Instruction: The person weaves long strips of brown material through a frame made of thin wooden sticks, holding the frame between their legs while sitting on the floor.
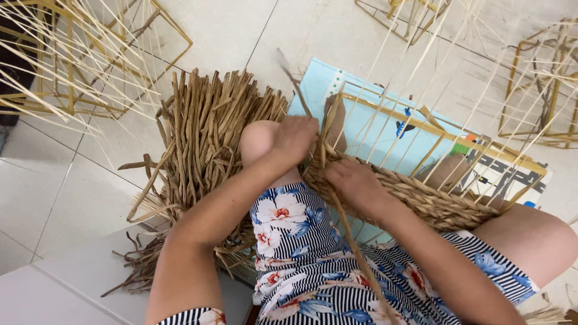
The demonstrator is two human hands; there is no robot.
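Gripping one straw strand, left hand, right hand pressed on one woven basket, one straw pile.

Tight quarters at the centre: the left hand and right hand sit pressed against the woven band on the gold wire frame, with thin upright spokes fencing the far side. To the left, a thick heap of dried straw strips blocks the floor right up to the knee. More wire frames bristling with spokes crowd the upper left and right corners. Open passage lies over the white floor tiles at left and between the frames along the top.
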